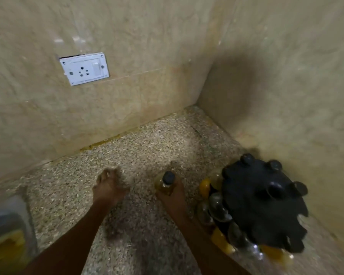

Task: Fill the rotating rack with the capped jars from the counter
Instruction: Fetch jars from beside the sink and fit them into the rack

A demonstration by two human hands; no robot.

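Black-capped clear jar (165,184) gripped by right hand (172,193) over speckled counter (147,147).

Two bare, sleeveless forearms, unadorned

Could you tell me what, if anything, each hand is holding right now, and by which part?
The right hand grips a clear black-capped jar of yellowish contents around its body, below the cap. The left hand holds nothing.
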